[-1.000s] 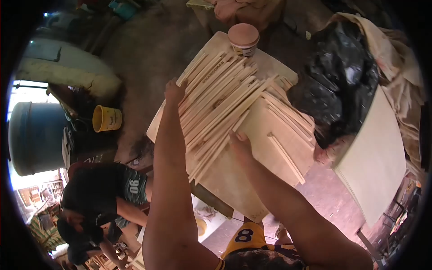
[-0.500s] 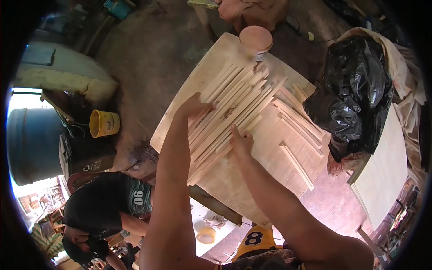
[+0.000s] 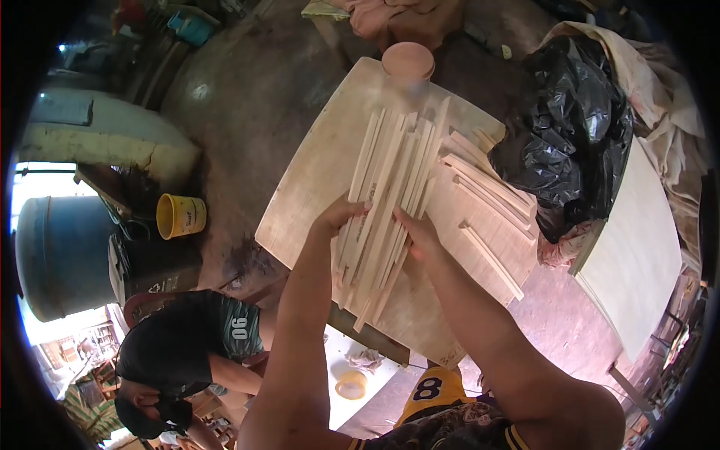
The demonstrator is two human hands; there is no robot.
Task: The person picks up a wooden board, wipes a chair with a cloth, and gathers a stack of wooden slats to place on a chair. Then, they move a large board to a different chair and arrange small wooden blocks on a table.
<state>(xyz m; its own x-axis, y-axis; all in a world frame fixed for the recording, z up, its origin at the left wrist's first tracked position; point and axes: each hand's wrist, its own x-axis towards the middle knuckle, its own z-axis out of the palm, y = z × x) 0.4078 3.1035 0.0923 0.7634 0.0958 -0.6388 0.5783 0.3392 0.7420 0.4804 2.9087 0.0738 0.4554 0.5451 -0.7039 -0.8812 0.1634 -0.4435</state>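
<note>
A thick bundle of long, narrow wooden strips [image 3: 386,187] lies over the plywood board [image 3: 315,172], pointing away from me. My left hand [image 3: 341,216] is closed around the bundle's left side, its thumb on top of the strips. On the opposite side my right hand [image 3: 418,234] grips the bundle, thumb also on top; its other fingers are mostly hidden beneath the wood. The strips' ends are uneven. More loose wooden strips [image 3: 491,191] rest on the board to the right, and one single strip [image 3: 491,261] lies apart, nearer to me.
A round-lidded tub [image 3: 409,61] stands at the board's far edge. Black plastic [image 3: 574,142] and a pale sheet [image 3: 637,255] are on the right. At left are a yellow bucket [image 3: 181,216], a blue drum [image 3: 64,251] and a bent-over person [image 3: 172,345].
The bundle has turned from a diagonal to nearly straight ahead and its strips are packed closer. Both hands have come nearer to me, the right one also moving rightward.
</note>
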